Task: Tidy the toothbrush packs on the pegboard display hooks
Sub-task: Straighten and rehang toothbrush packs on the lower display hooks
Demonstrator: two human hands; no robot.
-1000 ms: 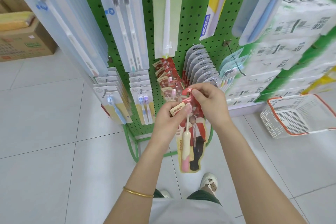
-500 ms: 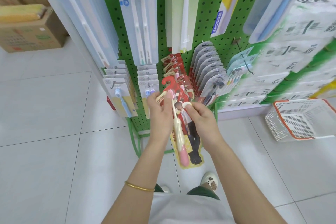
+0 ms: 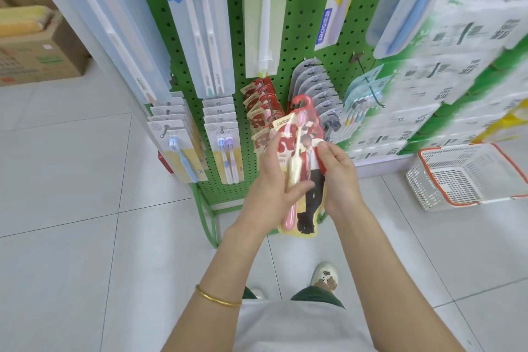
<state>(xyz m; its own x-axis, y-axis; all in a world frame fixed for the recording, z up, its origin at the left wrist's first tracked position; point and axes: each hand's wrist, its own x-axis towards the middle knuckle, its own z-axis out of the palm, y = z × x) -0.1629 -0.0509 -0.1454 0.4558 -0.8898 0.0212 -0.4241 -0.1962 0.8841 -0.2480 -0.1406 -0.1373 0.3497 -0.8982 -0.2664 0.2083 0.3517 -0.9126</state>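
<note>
**Head view: red toothbrush pack held off-peg**

Pack sits in front of the pegboard, long axis near upright, hang loop above both sets of fingers. Grip: left hand wraps the left edge with the thumb across the front, right hand pinches the right edge. The matching red row is up and left of the fingertips, on the left hand's side, so that hand is nearer. Its peg tip looks buried under packs, can't confirm. Likely next: loop goes up-left onto it.
</note>
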